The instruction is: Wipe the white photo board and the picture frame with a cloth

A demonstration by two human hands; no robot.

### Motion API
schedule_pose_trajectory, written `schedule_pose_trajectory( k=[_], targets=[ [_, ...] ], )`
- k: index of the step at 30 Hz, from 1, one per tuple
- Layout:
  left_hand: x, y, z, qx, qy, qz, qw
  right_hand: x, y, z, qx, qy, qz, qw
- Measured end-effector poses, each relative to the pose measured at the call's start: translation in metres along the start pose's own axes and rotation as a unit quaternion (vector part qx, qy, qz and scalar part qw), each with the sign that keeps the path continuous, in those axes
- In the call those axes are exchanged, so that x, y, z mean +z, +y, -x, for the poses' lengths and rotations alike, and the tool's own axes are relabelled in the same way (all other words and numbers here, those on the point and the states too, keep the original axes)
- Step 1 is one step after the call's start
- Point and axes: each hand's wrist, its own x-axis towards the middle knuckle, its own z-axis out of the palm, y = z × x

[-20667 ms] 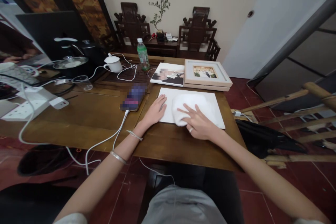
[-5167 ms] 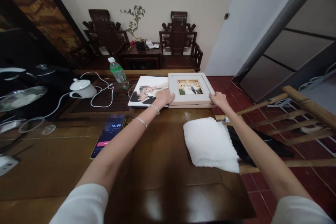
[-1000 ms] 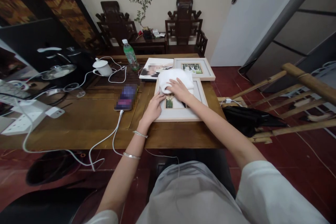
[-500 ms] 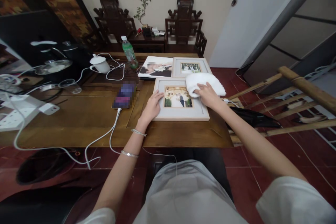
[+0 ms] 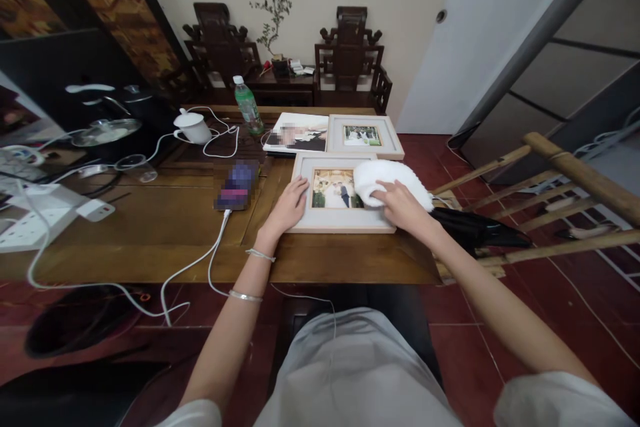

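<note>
While pinning the frame (image 5: 341,195) flat on the desk (image 5: 165,227), left hand (image 5: 290,203) rests open on its left border, fingers spread and pressing down, not gripping anything. Right hand (image 5: 403,207) sits on the cloth (image 5: 387,180), fingers curled over it and clamped onto the fabric, pushing it against the frame's right side. Frame sits near the desk's front right, just in front of a second frame (image 5: 363,137) and a photo print (image 5: 297,133), with a phone (image 5: 236,185) charging just left of it.

Possible trouble, just guessing: frame's right end lies close to the desk edge, so a hard swipe to the right could slide it off toward the floor, especially with only one palm holding it. Pressing too hard on the glazing could also smear or scratch. Cloth already overhangs the edge, could drop. Cable (image 5: 200,260) trailing off the front could snag on an arm and drag the phone.
</note>
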Motion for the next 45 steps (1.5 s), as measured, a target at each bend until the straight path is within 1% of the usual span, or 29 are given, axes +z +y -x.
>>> schedule_pose_trajectory(
  k=[4,6,8,11,17,19,21,23,26,30,34,35,37,39,41,43,45],
  targets=[
    [0.002,-0.004,0.000,0.002,0.012,0.014,1.000,0.012,0.018,-0.045,0.035,0.022,0.006,0.999],
    [0.004,-0.005,0.001,0.006,0.021,0.020,1.000,0.015,0.020,-0.056,0.041,0.026,0.011,0.999],
    [0.005,-0.006,0.001,0.009,0.030,0.025,0.999,0.015,0.018,-0.055,0.033,0.020,0.023,0.999],
    [0.007,-0.006,0.001,0.003,0.042,0.030,0.999,0.009,0.007,-0.032,0.002,-0.006,0.033,0.999],
    [0.008,-0.004,0.001,-0.006,0.034,0.032,0.999,-0.019,-0.023,0.038,-0.051,-0.053,-0.010,0.997],
    [0.008,-0.004,0.001,-0.006,0.035,0.031,0.999,-0.025,-0.033,0.052,-0.061,-0.056,-0.025,0.996],
    [0.008,-0.004,0.001,-0.002,0.034,0.027,0.999,-0.026,-0.041,0.057,-0.065,-0.049,-0.030,0.996],
    [0.007,-0.004,0.001,0.002,0.033,0.024,0.999,-0.022,-0.047,0.052,-0.066,-0.043,-0.032,0.996],
    [0.007,-0.004,0.001,0.002,0.030,0.025,0.999,-0.010,-0.045,0.030,-0.067,-0.038,-0.038,0.996],
    [0.008,-0.005,0.001,0.002,0.038,0.031,0.999,0.006,-0.021,-0.018,-0.054,0.004,-0.036,0.998],
    [0.009,-0.007,0.002,0.005,0.044,0.036,0.998,0.012,0.007,-0.070,-0.007,0.064,-0.025,0.998],
    [0.009,-0.008,0.002,0.005,0.045,0.039,0.998,0.013,0.011,-0.080,0.003,0.074,-0.016,0.997],
    [0.009,-0.009,0.001,0.006,0.048,0.043,0.998,0.016,0.012,-0.093,0.006,0.069,0.011,0.998],
    [0.009,-0.009,0.001,0.005,0.050,0.046,0.998,0.019,0.006,-0.095,-0.008,0.044,0.044,0.998],
    [0.010,-0.009,0.000,0.000,0.047,0.048,0.998,0.021,-0.005,-0.085,-0.032,0.020,0.069,0.997],
    [0.010,-0.009,0.000,-0.006,0.044,0.051,0.998,0.018,-0.018,-0.065,-0.056,0.006,0.076,0.995],
    [0.010,-0.008,0.000,-0.008,0.044,0.052,0.998,0.008,-0.031,-0.040,-0.077,-0.011,0.066,0.995]
  ],
)
